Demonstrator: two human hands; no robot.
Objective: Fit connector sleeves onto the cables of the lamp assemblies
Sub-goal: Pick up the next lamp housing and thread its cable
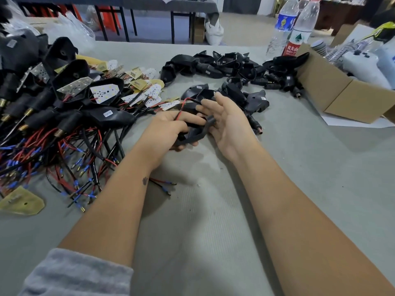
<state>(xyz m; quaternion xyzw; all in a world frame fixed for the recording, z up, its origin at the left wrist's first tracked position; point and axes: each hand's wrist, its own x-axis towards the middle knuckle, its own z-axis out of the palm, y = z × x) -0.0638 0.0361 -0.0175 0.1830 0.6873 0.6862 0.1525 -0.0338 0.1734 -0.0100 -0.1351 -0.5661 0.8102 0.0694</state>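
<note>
Black rubber sleeve (192,133) gripped in left hand (164,133), stem angled toward far-right tabletop corner, touching spread right hand (226,122); red-black cable (181,107) feeding in.

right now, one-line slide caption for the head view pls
Left hand grips a black lamp housing and its red-black cable; open right hand alongside.

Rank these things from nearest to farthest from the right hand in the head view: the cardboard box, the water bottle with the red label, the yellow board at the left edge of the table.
From the right hand:
1. Cardboard box, to its right on the table.
2. Water bottle with the red label, beyond it, far right.
3. Yellow board, far left, near edge.
</note>
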